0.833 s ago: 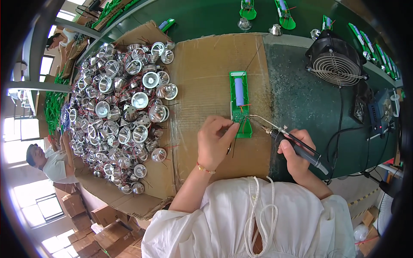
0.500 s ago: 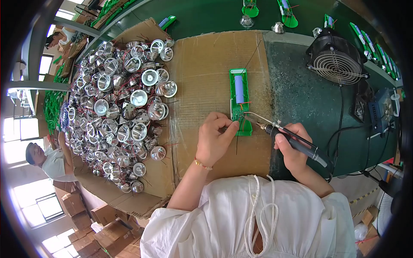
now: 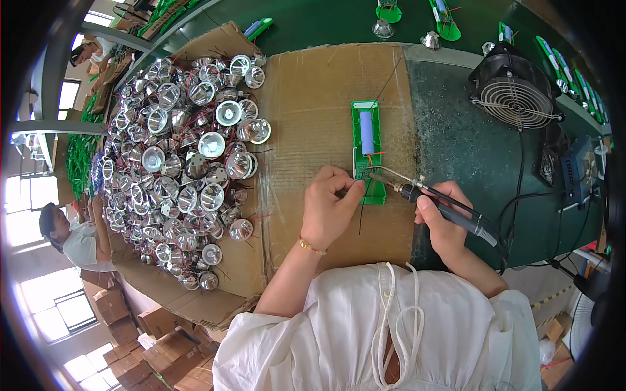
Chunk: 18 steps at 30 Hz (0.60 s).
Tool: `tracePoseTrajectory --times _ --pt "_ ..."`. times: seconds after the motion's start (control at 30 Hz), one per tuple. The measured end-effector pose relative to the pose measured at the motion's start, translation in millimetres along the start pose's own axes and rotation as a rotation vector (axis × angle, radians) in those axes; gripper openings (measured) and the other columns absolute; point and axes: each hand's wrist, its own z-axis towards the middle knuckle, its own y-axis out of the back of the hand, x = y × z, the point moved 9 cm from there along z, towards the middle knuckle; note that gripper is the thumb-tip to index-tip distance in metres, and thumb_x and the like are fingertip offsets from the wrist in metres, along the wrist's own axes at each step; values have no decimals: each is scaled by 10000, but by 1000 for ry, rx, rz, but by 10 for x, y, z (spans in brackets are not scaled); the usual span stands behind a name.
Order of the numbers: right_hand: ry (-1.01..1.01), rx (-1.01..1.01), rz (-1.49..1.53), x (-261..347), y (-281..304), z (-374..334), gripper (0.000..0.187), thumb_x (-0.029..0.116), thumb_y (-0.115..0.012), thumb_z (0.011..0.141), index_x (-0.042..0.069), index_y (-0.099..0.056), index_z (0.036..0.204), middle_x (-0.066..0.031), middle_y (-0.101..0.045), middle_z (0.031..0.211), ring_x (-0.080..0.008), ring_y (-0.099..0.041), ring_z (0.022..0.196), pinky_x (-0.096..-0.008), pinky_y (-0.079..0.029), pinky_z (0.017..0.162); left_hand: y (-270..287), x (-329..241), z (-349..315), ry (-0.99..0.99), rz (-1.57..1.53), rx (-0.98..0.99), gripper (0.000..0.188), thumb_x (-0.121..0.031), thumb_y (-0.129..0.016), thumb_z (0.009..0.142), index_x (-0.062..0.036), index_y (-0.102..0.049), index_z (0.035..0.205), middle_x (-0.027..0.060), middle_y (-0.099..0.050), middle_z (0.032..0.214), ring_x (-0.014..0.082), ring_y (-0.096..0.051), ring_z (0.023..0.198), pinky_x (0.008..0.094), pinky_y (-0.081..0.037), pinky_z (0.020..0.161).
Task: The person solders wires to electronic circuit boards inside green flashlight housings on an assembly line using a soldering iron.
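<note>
We see the long green circuit board [image 3: 366, 150], carrying a blue cylindrical cell, lying on the brown cardboard sheet [image 3: 313, 104]. The left hand [image 3: 332, 212] rests at the board's near end, fingers curled and pinching it at the lower left edge. The right hand [image 3: 443, 225], just right of the board, is wrapped around the black-handled soldering iron [image 3: 443, 207], whose tip touches the board's lower end. The heap of silver reflector cups [image 3: 182, 163] lies well left of the board.
</note>
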Motion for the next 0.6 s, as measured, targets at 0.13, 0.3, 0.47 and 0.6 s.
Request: tracePoseTrajectory --times 0.13,0.3,0.47,0.6 --pt "-16 -21 22 21 -3 -6 122 74 -588 803 3 -493 831 -62 -542 665 -96 -527 536 -225 -455 487 12 6 3 16 -9 -7 136 -112 -623 754 19 -629 717 83 -539 746 156 -506 575 266 -399 527" --pt "11 -14 36 6 18 6 123 70 -585 804 0 -495 851 -63 -544 686 -96 -533 552 -225 -458 488 -2 23 8 22 -14 1 134 -112 -623 754 17 -630 715 82 -539 747 156 -505 576 268 -398 528" --pt "-18 -6 53 9 13 -17 123 67 -583 804 0 -494 858 -65 -545 696 -94 -530 552 -227 -459 488 5 -3 -2 -3 -10 -5 132 -113 -628 752 13 -633 715 80 -538 742 152 -507 588 263 -404 540" --pt "-9 8 39 0 2 -31 126 71 -587 805 -1 -494 850 -66 -546 696 -91 -525 546 -224 -459 491 1 8 -18 9 -25 0 130 -115 -631 751 10 -637 715 73 -534 736 148 -507 595 261 -406 546"
